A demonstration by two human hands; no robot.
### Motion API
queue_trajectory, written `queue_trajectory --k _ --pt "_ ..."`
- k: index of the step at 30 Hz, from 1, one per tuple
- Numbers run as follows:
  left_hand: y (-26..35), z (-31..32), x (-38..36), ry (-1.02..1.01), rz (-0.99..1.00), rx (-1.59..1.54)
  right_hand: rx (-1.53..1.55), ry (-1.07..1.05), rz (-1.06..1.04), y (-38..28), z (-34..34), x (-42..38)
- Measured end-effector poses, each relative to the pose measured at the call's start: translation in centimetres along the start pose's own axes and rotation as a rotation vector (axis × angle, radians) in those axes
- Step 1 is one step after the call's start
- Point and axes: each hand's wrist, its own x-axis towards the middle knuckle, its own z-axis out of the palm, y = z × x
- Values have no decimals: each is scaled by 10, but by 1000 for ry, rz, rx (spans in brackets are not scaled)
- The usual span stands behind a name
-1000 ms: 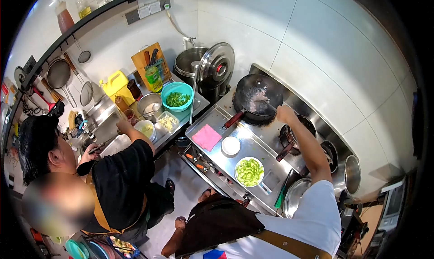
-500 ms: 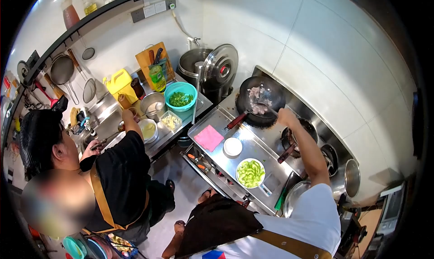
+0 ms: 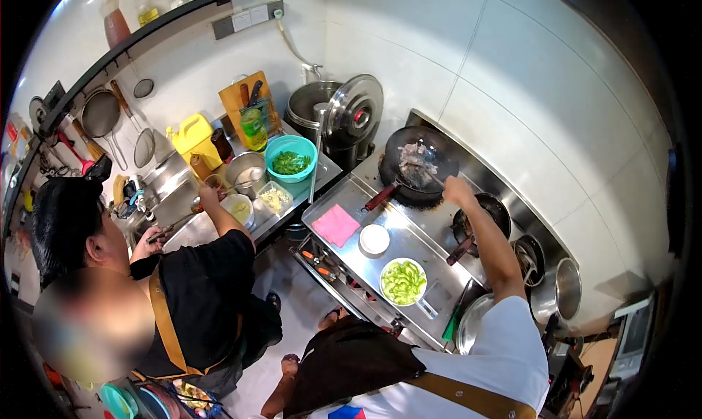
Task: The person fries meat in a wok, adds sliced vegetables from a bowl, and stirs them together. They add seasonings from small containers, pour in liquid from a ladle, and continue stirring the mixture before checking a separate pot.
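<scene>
My right hand (image 3: 458, 191) is wrapped round the handle of a metal cooking tool, seemingly a spatula (image 3: 436, 179), over the wok. The tool's head is among the pale meat pieces (image 3: 415, 159) and cannot be made out clearly. The dark wok (image 3: 446, 152) sits on the stove at the back, its red-brown handle (image 3: 381, 197) pointing toward the front left. Low beside my dark apron hangs my left hand (image 3: 290, 363), fingers curled, with nothing visible in it. A white bowl of sliced green vegetable (image 3: 403, 281) and a small white bowl (image 3: 374, 239) stand on the steel counter nearer me.
A pink cloth (image 3: 336, 225) lies at the counter's left corner. Right of the wok are more pans (image 3: 491, 213) and a steel pot (image 3: 561, 295). At left, a co-worker (image 3: 201, 302) works by a teal bowl of greens (image 3: 291, 147). A large lidded pot (image 3: 313, 101) fills the corner.
My right hand has shifted slightly with the tool, and the meat in the wok lies differently. The co-worker's near arm has moved right. My left hand stays low by my apron.
</scene>
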Motion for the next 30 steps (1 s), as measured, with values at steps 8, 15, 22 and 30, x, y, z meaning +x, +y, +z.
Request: queue_trajectory --k 8,15,22,30 --pt "18 -8 -5 -4 -225 42 138 160 179 -5 21 27" --pt "-17 -6 -3 -59 -34 107 -94 1 18 13 38 18" --pt "199 -119 162 413 459 1228 -117 56 -10 8 -10 -23" --pt "8 35 56 -162 -95 211 32 59 110 1 38 -6"
